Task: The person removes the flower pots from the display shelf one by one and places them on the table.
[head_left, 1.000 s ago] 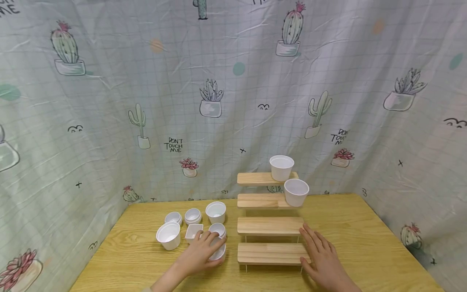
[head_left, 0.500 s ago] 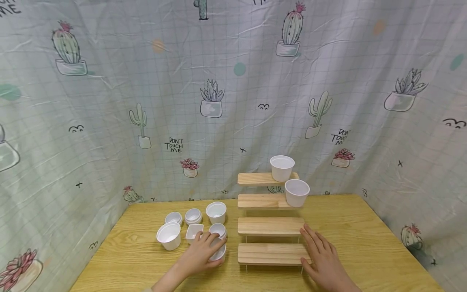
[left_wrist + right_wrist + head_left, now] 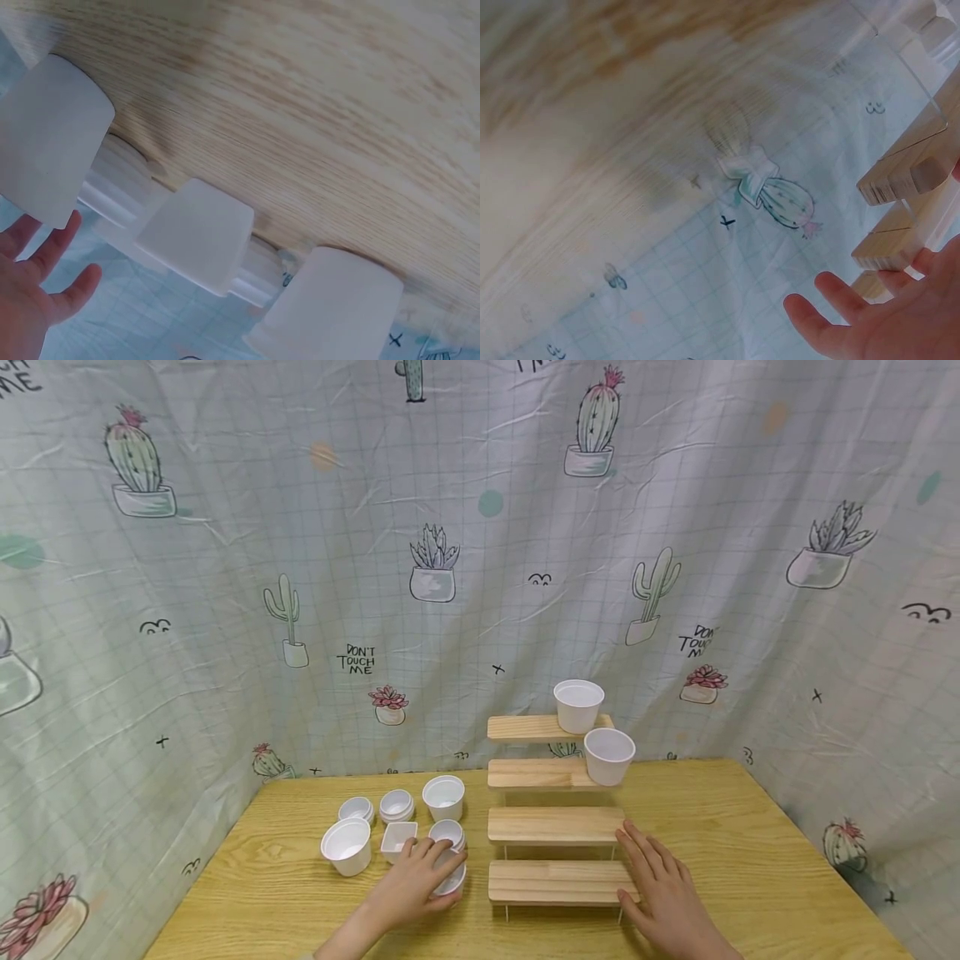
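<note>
My left hand [image 3: 415, 878] curves over a round white cup [image 3: 452, 883] at the front right of the cup group, thumb at its near side. In the left wrist view, fingertips [image 3: 61, 234] meet the rim of that cup [image 3: 51, 142]. My right hand [image 3: 667, 893] lies with extended fingers along the right end of a stepped wooden display stand [image 3: 555, 827], thumb at the lowest board. The right wrist view shows those fingers [image 3: 840, 296] spread beside the board ends [image 3: 889, 247]. Two larger white cups [image 3: 579, 706] stand on the stand's upper two boards, toward the right.
Left of the stand, several more white cups cluster: a large one [image 3: 347, 846], a square one [image 3: 398, 839], small round ones [image 3: 397, 804] and another large one [image 3: 444, 797]. A cactus-print curtain [image 3: 480, 568] backs the wooden table [image 3: 247, 893].
</note>
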`<state>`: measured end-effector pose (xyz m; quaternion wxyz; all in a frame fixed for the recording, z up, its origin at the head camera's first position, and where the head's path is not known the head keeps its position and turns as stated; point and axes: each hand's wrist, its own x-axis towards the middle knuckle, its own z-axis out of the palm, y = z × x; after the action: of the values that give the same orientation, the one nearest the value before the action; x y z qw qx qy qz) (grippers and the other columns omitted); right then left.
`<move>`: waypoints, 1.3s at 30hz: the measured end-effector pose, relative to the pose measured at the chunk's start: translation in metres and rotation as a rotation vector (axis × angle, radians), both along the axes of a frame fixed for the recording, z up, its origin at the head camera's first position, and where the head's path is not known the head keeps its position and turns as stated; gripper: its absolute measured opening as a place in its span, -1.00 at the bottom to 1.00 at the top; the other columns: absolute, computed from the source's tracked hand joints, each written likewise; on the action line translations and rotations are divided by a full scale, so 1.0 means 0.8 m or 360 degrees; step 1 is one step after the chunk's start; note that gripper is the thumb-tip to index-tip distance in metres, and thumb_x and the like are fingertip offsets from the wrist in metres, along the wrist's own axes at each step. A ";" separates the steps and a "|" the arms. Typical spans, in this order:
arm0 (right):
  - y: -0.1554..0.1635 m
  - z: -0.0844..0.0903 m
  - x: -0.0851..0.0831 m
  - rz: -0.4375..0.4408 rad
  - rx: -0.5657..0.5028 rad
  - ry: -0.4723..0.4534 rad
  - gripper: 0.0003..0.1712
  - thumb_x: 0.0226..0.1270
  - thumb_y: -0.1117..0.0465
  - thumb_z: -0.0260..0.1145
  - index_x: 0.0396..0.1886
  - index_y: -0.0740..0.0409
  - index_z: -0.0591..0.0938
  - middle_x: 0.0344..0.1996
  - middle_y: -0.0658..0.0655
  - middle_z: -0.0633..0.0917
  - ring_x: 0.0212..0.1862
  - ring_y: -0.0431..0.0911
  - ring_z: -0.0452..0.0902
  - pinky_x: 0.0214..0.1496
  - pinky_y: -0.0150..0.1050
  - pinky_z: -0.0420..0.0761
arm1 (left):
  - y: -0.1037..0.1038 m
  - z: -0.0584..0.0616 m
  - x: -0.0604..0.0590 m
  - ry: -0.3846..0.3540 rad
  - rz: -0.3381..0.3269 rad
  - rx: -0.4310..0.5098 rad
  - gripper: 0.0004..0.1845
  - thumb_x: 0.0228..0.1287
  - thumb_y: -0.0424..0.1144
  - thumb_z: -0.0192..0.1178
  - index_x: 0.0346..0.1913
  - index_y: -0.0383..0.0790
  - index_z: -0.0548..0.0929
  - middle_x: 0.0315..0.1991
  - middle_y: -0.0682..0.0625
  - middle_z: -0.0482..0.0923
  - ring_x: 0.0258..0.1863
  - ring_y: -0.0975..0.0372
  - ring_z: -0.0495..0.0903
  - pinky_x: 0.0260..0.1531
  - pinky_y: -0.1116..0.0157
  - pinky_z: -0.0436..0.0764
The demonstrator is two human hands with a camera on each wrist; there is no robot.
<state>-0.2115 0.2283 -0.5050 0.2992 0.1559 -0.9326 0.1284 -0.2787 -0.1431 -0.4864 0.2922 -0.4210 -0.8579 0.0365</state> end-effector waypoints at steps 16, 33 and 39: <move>0.000 0.001 0.000 0.0004 0.0008 0.0028 -0.09 -0.09 0.06 0.34 0.32 0.05 0.19 0.32 0.10 0.22 0.13 0.18 0.27 -0.15 0.19 0.38 | 0.010 0.043 -0.003 -0.0035 -0.0058 0.0098 -0.55 0.17 0.08 0.07 0.10 0.02 0.45 -0.04 0.03 0.45 -0.09 0.19 0.42 -0.13 0.13 0.38; -0.002 0.002 0.000 -0.0002 -0.0004 -0.0007 -0.08 -0.07 0.07 0.34 0.33 0.03 0.17 0.33 0.09 0.19 0.13 0.18 0.26 -0.18 0.20 0.39 | 0.063 0.093 -0.004 0.0084 -0.0239 0.0180 -0.56 0.13 -0.03 0.14 0.09 -0.02 0.46 -0.05 0.03 0.48 -0.07 0.22 0.44 -0.10 0.21 0.40; -0.002 0.004 0.001 -0.0009 -0.0003 -0.0021 -0.09 -0.06 0.07 0.34 0.33 0.03 0.17 0.33 0.10 0.19 0.13 0.19 0.26 -0.16 0.21 0.38 | 0.092 0.110 -0.004 0.0100 -0.0274 0.0144 -0.59 0.22 0.00 0.03 0.12 0.00 0.43 -0.01 0.02 0.47 -0.06 0.21 0.45 -0.11 0.22 0.44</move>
<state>-0.2104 0.2267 -0.5021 0.2935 0.1522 -0.9348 0.1294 -0.2823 -0.0698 -0.3987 0.3398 -0.4782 -0.8097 -0.0143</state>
